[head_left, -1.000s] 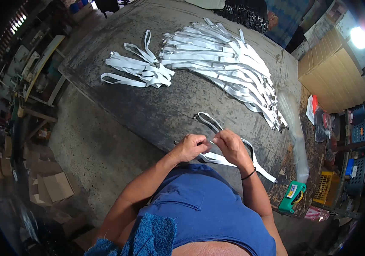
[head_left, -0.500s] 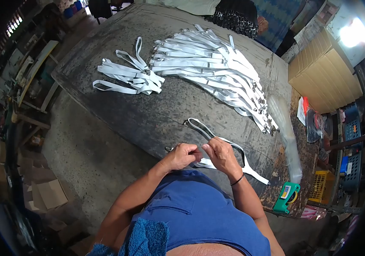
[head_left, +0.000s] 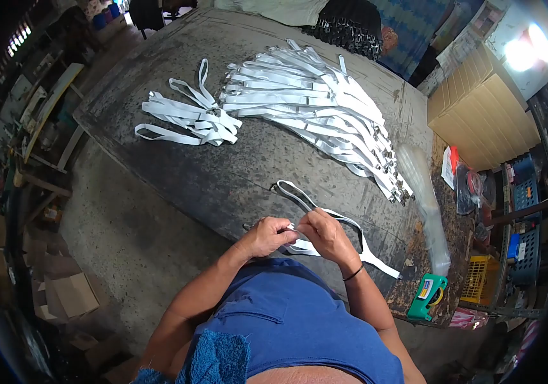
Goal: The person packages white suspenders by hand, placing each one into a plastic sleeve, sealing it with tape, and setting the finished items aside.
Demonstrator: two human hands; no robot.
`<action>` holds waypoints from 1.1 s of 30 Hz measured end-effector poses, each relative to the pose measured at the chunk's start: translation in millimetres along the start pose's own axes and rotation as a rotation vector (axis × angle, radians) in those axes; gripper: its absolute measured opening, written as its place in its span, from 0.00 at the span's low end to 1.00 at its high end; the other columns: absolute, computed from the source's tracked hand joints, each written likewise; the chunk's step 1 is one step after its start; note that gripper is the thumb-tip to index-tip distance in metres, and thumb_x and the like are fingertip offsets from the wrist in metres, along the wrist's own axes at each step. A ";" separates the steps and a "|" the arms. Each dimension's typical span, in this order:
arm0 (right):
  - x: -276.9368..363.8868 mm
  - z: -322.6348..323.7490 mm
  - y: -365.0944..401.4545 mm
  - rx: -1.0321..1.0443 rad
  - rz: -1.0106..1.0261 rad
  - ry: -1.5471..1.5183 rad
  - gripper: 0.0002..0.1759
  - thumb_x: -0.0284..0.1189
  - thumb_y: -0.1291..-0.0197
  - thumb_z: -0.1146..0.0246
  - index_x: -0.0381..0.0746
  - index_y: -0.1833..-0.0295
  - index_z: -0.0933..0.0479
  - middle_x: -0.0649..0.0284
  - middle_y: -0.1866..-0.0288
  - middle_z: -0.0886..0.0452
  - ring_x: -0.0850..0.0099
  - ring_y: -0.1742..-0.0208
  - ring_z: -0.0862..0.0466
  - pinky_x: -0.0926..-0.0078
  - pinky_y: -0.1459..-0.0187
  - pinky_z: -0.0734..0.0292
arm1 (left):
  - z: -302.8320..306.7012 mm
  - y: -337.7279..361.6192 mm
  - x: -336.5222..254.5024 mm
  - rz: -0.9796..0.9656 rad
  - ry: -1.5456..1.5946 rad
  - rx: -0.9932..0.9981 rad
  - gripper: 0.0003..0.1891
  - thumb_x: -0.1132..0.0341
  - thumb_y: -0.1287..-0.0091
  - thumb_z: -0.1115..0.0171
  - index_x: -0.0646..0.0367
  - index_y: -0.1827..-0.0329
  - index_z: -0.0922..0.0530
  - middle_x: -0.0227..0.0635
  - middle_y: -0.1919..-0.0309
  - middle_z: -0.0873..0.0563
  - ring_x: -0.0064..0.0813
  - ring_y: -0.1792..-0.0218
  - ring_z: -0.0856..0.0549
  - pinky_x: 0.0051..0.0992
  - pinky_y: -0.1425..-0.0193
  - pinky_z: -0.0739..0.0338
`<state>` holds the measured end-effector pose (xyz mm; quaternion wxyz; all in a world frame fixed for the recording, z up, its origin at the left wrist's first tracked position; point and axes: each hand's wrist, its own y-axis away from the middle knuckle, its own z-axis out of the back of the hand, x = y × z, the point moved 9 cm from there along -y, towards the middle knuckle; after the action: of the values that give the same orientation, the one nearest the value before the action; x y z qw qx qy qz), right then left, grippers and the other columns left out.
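Note:
Close to the table's near edge, my left hand [head_left: 263, 239] is closed with thumb and finger pinched on a small white strap end [head_left: 291, 226]. My right hand [head_left: 327, 237] is closed right beside it, its fingertips at the same spot; what they grip is mostly hidden. Under and around both hands lies a white strap [head_left: 381, 263], Y-shaped like suspenders, with a loop stretching away from me and one tail out to the right. Beyond, a large fanned pile of white straps [head_left: 312, 102] with metal clips covers the table, next to a smaller bundle [head_left: 187, 118].
A green tape dispenser [head_left: 426, 297] stands at the table's right corner, below a long stack of clear plastic sleeves [head_left: 428, 214]. Cardboard [head_left: 478, 102] leans at the right. Dark clipped straps [head_left: 350, 25] lie at the far edge. A yellow basket [head_left: 476, 279] sits beside the table.
My right hand has turned and lowered slightly, its fingertips closer to my left hand. A white strap end now shows between them. The whole view has shifted a little.

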<state>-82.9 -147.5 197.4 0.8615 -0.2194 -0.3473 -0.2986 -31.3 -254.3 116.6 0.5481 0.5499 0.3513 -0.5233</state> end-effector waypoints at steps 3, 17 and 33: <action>-5.6 1.6 0.6 -0.026 -0.029 -0.156 0.15 0.33 0.35 0.34 0.34 0.69 0.26 0.56 0.73 0.27 0.60 0.70 0.24 0.62 0.68 0.31 | -1.4 1.6 -0.5 0.015 0.019 0.010 0.08 0.69 0.31 0.37 0.65 0.62 0.16 0.31 0.68 0.12 0.17 0.64 0.16 0.24 0.58 0.19; -6.2 -3.9 1.5 0.043 -0.048 -0.096 0.09 0.30 0.38 0.32 0.35 0.64 0.21 0.57 0.70 0.24 0.60 0.67 0.22 0.65 0.65 0.28 | -0.8 3.6 5.9 0.025 0.020 0.015 0.08 0.69 0.31 0.35 0.66 0.63 0.17 0.32 0.67 0.11 0.18 0.64 0.15 0.24 0.57 0.19; 12.9 -39.0 -10.0 0.062 0.065 -0.165 0.04 0.23 0.42 0.32 0.36 0.63 0.20 0.56 0.67 0.23 0.57 0.63 0.19 0.64 0.62 0.24 | 7.8 26.8 26.9 0.048 0.340 0.047 0.05 0.71 0.29 0.37 0.65 0.57 0.18 0.32 0.63 0.12 0.19 0.60 0.15 0.24 0.52 0.19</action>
<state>-63.8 -182.2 182.7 0.8456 -0.2275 -0.4188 -0.2404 -1.5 -271.0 98.2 0.4803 0.6513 0.4133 -0.4175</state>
